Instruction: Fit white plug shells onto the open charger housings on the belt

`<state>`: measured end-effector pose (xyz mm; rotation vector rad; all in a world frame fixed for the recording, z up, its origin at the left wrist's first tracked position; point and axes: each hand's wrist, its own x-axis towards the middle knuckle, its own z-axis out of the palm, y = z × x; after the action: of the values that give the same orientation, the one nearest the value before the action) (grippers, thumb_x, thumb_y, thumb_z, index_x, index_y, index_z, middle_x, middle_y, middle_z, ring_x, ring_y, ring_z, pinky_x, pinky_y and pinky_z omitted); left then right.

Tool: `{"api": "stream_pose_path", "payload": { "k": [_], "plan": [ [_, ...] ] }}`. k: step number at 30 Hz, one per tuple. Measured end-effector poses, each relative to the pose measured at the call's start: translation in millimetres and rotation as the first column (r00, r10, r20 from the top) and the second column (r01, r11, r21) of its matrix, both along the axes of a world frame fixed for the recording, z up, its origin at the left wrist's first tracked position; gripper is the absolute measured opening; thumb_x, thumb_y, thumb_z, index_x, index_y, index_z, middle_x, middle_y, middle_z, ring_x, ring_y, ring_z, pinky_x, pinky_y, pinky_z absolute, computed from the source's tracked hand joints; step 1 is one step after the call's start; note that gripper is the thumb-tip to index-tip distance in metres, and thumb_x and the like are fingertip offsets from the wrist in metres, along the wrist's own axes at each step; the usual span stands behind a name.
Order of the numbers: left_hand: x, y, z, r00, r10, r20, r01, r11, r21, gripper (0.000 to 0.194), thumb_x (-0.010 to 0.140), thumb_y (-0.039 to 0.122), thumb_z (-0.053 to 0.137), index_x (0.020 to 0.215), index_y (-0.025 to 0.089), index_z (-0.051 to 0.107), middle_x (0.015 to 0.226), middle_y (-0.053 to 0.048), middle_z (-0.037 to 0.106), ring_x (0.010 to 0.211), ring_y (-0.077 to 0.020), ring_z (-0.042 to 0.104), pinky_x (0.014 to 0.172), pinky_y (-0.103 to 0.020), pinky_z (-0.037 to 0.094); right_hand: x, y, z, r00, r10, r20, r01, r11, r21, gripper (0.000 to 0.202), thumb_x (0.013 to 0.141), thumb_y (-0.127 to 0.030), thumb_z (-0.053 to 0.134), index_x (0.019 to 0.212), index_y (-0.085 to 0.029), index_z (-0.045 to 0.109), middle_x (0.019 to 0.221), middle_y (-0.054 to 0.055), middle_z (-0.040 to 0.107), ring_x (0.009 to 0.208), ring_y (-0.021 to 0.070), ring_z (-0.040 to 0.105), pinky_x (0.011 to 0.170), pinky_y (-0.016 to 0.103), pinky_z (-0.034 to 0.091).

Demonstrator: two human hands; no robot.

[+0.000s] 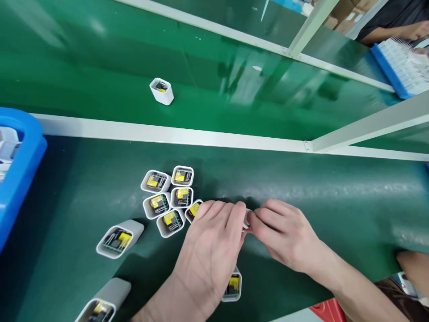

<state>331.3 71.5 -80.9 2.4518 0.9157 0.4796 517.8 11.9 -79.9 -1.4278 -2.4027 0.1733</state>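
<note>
My left hand (214, 241) and my right hand (288, 237) meet over the green table, both with bent, closed fingers. Between them they grip a small white plastic piece (247, 220), mostly hidden by the fingers. Left of my left hand, several white charger housings (170, 222) stand in a cluster, open ends up, with yellow-wrapped parts and circuit boards inside. One housing (193, 210) is partly covered by my left fingers. Another housing (233, 286) lies below my left wrist, partly hidden by it.
Two more housings (120, 239) (103, 302) lie on their sides at lower left. A blue bin (25, 170) stands at the left edge. Beyond a white rail (167, 135) sits a single housing (161, 91). At upper right are a co-worker's hand (415, 31) and a blue tray (390, 71).
</note>
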Motion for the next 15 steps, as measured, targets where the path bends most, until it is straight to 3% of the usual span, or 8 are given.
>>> {"api": "stream_pose_path", "payload": {
  "k": [5, 8, 10, 12, 15],
  "plan": [
    [1.0, 1.7, -3.0, 0.999, -0.007, -0.040, 0.007, 1.000, -0.007, 0.021, 0.085, 0.002, 0.055, 0.100, 0.017, 0.057, 0.087, -0.005, 0.069, 0.080, -0.0230, 0.065, 0.076, -0.042, 0.053, -6.3, 1.2, -11.5, 0.999, -0.024, 0.022, 0.024, 1.000, 0.016, 0.015, 0.096, -0.007, 0.048, 0.094, -0.016, 0.060, 0.077, 0.004, 0.057, 0.069, 0.0168, 0.043, 0.061, 0.031, 0.037],
    [2.8, -3.0, 0.1, 0.999, -0.018, -0.048, 0.019, 0.999, 0.027, 0.025, 0.086, 0.006, 0.060, 0.109, 0.015, 0.058, 0.099, -0.008, 0.072, 0.091, -0.0253, 0.067, 0.083, -0.044, 0.055, -10.0, 2.9, -16.4, 0.997, -0.047, 0.054, 0.048, 0.999, -0.011, 0.016, 0.100, -0.014, 0.045, 0.091, -0.016, 0.058, 0.078, 0.004, 0.054, 0.068, 0.0171, 0.044, 0.059, 0.031, 0.038],
    [-4.6, -10.7, 13.6, 1.000, -0.011, -0.017, 0.012, 0.997, 0.083, 0.036, 0.089, 0.011, 0.061, 0.125, 0.014, 0.054, 0.116, -0.012, 0.070, 0.106, -0.0274, 0.066, 0.091, -0.045, 0.055, -3.3, -1.8, -15.0, 0.995, -0.081, 0.059, 0.081, 0.997, -0.008, 0.019, 0.102, -0.019, 0.043, 0.089, -0.018, 0.056, 0.078, 0.004, 0.054, 0.067, 0.0173, 0.049, 0.060, 0.031, 0.041],
    [-26.8, -21.1, 36.1, 1.000, 0.008, 0.020, -0.011, 0.989, 0.146, 0.045, 0.093, 0.021, 0.060, 0.136, 0.017, 0.049, 0.132, -0.014, 0.065, 0.120, -0.0291, 0.062, 0.099, -0.046, 0.053, 14.5, -14.2, -9.2, 0.982, -0.179, 0.057, 0.180, 0.984, -0.009, 0.017, 0.104, -0.023, 0.044, 0.093, -0.020, 0.056, 0.078, 0.004, 0.057, 0.067, 0.0175, 0.056, 0.060, 0.030, 0.045],
    [-90.7, -35.2, 75.3, 0.994, 0.105, 0.033, -0.110, 0.960, 0.256, 0.044, 0.098, 0.036, 0.055, 0.140, 0.026, 0.048, 0.130, -0.010, 0.066, 0.121, -0.0273, 0.062, 0.101, -0.043, 0.054, 55.0, -36.5, -0.7, 0.917, -0.399, 0.018, 0.398, 0.916, 0.053, 0.014, 0.102, -0.036, 0.050, 0.096, -0.027, 0.058, 0.078, 0.006, 0.063, 0.062, 0.0205, 0.063, 0.054, 0.033, 0.047]
  ]
}}
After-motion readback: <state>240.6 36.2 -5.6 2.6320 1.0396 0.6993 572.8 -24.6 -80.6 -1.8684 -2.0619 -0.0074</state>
